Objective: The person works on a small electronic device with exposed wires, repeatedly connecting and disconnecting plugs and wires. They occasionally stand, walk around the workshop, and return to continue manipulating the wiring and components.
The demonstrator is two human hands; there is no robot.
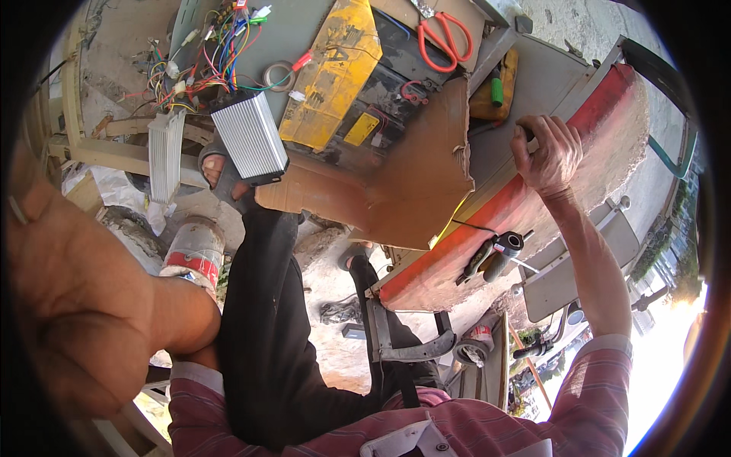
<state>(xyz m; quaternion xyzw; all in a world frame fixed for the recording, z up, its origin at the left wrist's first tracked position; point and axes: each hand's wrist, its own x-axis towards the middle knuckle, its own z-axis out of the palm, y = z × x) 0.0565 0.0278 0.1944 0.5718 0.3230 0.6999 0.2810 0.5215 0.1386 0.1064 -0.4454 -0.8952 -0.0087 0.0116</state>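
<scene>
My left hand [76, 305] is large and very close at the left edge, its palm toward me. Its fingertips run into the dark rim, so I cannot tell how they are held. At the upper right my right hand [550, 156] has its fingers curled, resting at the edge of a red padded panel [426, 278]; anything inside the fingers is hidden. Close by it, a green-handled tool [496, 90] lies on a yellow-brown pouch. Lower on the panel are a black handlebar grip [502, 255] and pliers [476, 263].
A bent cardboard sheet [415, 198] spans the middle. Behind it lie red-handled scissors [445, 42], a yellow panel [327, 76] and a tape roll [279, 76]. A silver finned box [250, 135] trails coloured wires [228, 53]. A paint bucket [194, 247] stands left of my legs.
</scene>
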